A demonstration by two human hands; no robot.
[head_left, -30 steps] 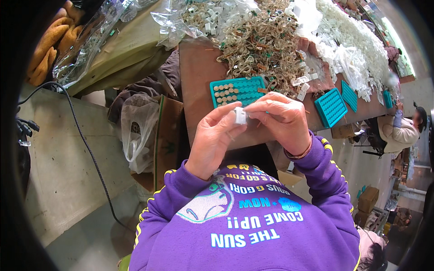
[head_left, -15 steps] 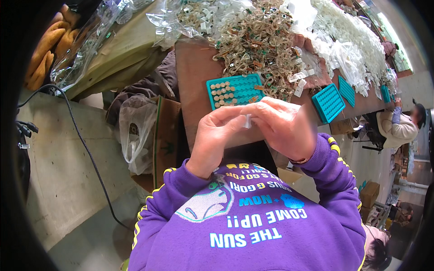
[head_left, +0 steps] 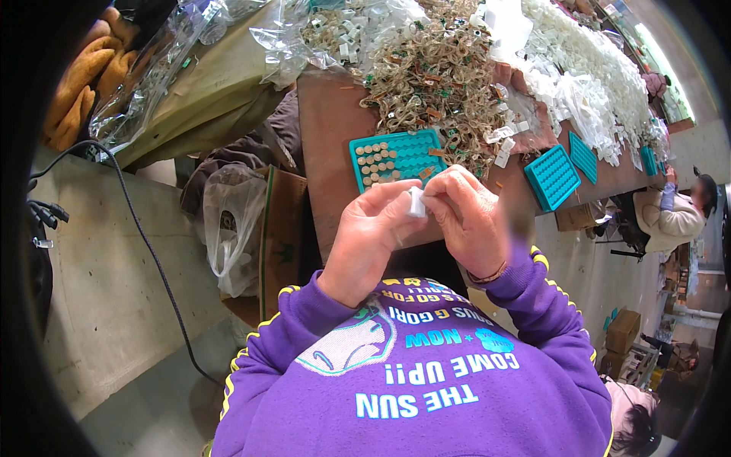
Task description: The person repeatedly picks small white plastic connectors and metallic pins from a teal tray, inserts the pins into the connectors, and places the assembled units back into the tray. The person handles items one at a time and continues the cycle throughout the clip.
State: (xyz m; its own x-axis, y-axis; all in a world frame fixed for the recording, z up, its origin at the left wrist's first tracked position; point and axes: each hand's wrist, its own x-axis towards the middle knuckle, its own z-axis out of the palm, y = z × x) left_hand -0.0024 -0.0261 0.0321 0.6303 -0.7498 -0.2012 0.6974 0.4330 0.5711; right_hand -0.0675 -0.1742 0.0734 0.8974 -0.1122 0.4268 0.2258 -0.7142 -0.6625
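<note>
A small white plastic piece [head_left: 416, 202] is pinched between the thumb and forefinger of my left hand [head_left: 365, 242], above the table's near edge. My right hand [head_left: 468, 225] meets it from the right, thumb and forefinger pressed together at the piece's edge. Whatever sits between those right fingertips is too small to make out. Just beyond my hands lies a teal tray [head_left: 419, 142] with rows of slots. Round beige pieces [head_left: 375, 156] fill its left part, and a few orange-brown bits rest at its right side.
Behind the tray rises a heap of tangled small wired parts [head_left: 434, 72]. White plastic pieces [head_left: 567, 53] are piled at the far right, near stacked teal trays [head_left: 552, 177]. An open cardboard box [head_left: 283, 236] and a clear bag [head_left: 234, 228] stand left; a co-worker [head_left: 674, 213] sits right.
My right hand has turned and drawn in lower, its fingers more curled. The white piece now shows more fully, slightly higher in my left fingers.
</note>
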